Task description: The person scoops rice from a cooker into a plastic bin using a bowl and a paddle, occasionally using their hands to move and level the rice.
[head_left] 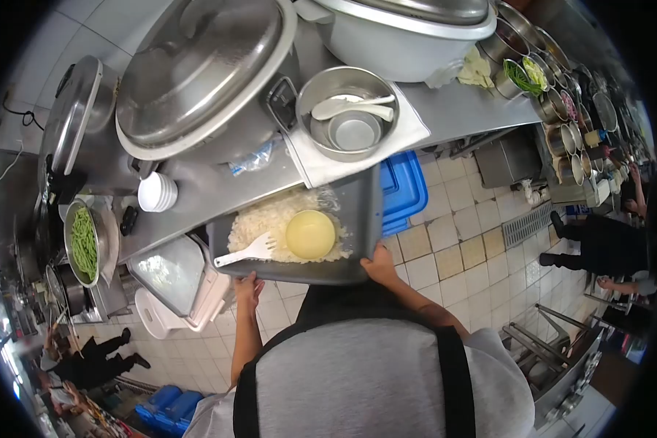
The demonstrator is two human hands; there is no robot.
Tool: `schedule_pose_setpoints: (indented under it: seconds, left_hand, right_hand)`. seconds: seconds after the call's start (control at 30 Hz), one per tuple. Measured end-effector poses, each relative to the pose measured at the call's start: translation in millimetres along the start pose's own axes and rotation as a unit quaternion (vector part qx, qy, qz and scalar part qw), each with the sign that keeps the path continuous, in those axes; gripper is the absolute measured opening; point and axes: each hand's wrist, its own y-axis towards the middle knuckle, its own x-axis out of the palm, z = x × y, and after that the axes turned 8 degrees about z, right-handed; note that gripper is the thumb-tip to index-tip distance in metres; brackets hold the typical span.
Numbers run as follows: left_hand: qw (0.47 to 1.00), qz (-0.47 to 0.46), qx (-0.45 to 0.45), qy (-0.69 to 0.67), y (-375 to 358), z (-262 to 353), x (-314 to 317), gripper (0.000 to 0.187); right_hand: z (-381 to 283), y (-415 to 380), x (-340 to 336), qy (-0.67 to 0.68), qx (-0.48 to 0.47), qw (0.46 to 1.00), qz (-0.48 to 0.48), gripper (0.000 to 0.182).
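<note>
A dark grey tray (361, 219) is held in front of my body, partly under the counter's front edge. My left hand (247, 289) grips its near left edge, and my right hand (379, 264) is closed round its near right corner. Cooked white rice (259, 219) lies spread in it. On the rice sit a round pale-yellow bowl (310, 233) and a white rice paddle (247, 252) with a toothed end. The fingers under the tray are hidden.
On the steel counter (445, 109) stand large lidded pots (197, 80), a metal pot (347, 80) with paddles on a white cloth, and stacked white cups (157, 193). Green beans (85, 244) fill a bowl at left. A blue lid (404, 186) is below. Other people (606, 244) stand both sides.
</note>
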Motion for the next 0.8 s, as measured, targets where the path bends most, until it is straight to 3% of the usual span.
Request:
schedule_pose_setpoints:
  seconds: [0.13, 0.3, 0.43, 0.5, 0.53, 0.57, 0.63, 0.67, 0.8]
  left_hand:
    - [0.999, -0.036, 0.017, -0.011, -64.0, -48.2, 34.4, 0.045]
    - [0.994, -0.101, 0.025, -0.012, -128.6, -87.4, 83.0, 0.048]
    - [0.973, -0.187, 0.1, 0.091, -140.2, -79.1, 139.3, 0.057]
    - [0.955, -0.136, 0.221, 0.145, -96.2, -96.8, 167.4, 0.051]
    - [0.948, -0.041, 0.285, 0.135, -73.0, -106.3, 180.8, 0.05]
    - [0.947, -0.045, 0.287, 0.137, -81.9, -101.0, 187.5, 0.05]
    - [0.883, 0.1, 0.345, 0.302, -110.1, -83.1, 202.2, 0.057]
    - [0.891, 0.021, 0.327, 0.313, -100.6, -78.8, 202.4, 0.072]
    - [0.87, -0.07, 0.334, 0.356, -84.6, -43.5, 210.4, 0.071]
  right_hand:
    - [72.6, -33.3, -57.5, 0.019, -0.035, 0.999, 0.032, 0.05]
    - [115.1, -73.5, -131.2, 0.012, 0.095, 0.992, 0.081, 0.047]
    - [153.5, -81.5, -155.1, 0.003, 0.084, 0.99, 0.117, 0.047]
    - [168.3, -87.2, -160.1, 0.033, 0.086, 0.986, 0.137, 0.049]
    - [169.2, -87.4, -161.5, 0.035, 0.087, 0.986, 0.139, 0.049]
    - [168.4, -88.8, -162.3, 0.033, 0.087, 0.986, 0.14, 0.048]
    - [168.8, -87.9, -160.9, 0.033, 0.088, 0.985, 0.147, 0.047]
    - [171.3, -85.6, -154.7, 0.051, 0.097, 0.98, 0.164, 0.047]
    - [169.0, -87.3, -132.1, 0.076, 0.111, 0.977, 0.167, 0.05]
